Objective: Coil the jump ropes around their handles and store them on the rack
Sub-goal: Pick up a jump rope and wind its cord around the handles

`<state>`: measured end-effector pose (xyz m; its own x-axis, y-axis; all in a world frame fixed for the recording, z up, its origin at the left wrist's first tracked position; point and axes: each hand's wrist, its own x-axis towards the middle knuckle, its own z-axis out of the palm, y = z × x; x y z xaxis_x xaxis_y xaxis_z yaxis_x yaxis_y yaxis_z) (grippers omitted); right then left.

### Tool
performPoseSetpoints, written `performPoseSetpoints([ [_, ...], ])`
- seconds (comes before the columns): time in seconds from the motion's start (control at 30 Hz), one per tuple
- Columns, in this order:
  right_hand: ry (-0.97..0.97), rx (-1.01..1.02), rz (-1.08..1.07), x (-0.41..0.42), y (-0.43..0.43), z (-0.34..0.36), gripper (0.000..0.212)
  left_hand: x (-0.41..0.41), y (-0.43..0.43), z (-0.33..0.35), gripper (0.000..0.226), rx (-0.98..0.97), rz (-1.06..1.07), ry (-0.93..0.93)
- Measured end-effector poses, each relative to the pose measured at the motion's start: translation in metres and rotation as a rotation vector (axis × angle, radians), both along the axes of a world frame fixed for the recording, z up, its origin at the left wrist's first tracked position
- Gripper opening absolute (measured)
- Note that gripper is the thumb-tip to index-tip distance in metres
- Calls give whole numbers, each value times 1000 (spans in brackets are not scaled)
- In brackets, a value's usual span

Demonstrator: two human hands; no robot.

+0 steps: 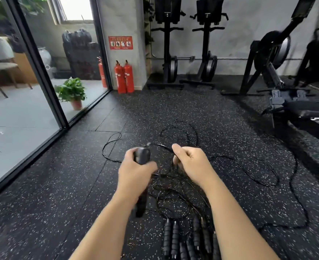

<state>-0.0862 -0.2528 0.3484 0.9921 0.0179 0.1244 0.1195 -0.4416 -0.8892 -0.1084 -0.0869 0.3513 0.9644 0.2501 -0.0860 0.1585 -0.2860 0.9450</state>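
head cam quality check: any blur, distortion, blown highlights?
Head view: window blown out white; wide-angle bending at the edges, door frame bowed; motion blur on the left hand and its handle; thin rope hard to trace on the speckled floor; right hand fairly sharp.

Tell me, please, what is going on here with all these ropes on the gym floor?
A person is tidying jump ropes. The left hand grips a pair of black handles, and the right hand pinches the thin black rope that runs from them, seemingly ready to coil it. Most of that rope lies in loose loops on the speckled rubber floor. More handles lie on the floor near the person, their cords tangled. No rack is in view.
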Motion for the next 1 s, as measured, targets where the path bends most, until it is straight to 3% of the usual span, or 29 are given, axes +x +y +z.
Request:
performPoseSetpoints([
  [0.13, 79, -146, 71, -4, -15, -12, 27, 18, 32, 5, 16, -636, 159, 131],
  [0.2, 114, -299, 62, -1, -19, -23, 16, 21, 43, 7, 13, -763, 181, 123],
  [0.4, 283, -681, -24, 2, -24, -58, 20, 23, 64, 8, 9, -1097, 173, 130],
  [0.47, 311, -683, -39, 4, -21, -65, 23, 24, 68, 7, 10, -1138, 196, 122],
  [0.53, 247, -532, -75, 10, -12, -59, 29, 23, 66, 3, 14, -1118, 174, 175],
  [0.63, 90, -360, -84, 18, 10, -30, 30, 20, 50, 0, 44, -1009, 39, 295],
  [0.83, 182, -183, 228, 15, 49, -15, 22, 13, 17, 4, 24, -932, -248, 390],
  [1.0, 249, -223, 299, 8, 44, -14, 29, 15, 26, 4, 35, -991, -307, 321],
])
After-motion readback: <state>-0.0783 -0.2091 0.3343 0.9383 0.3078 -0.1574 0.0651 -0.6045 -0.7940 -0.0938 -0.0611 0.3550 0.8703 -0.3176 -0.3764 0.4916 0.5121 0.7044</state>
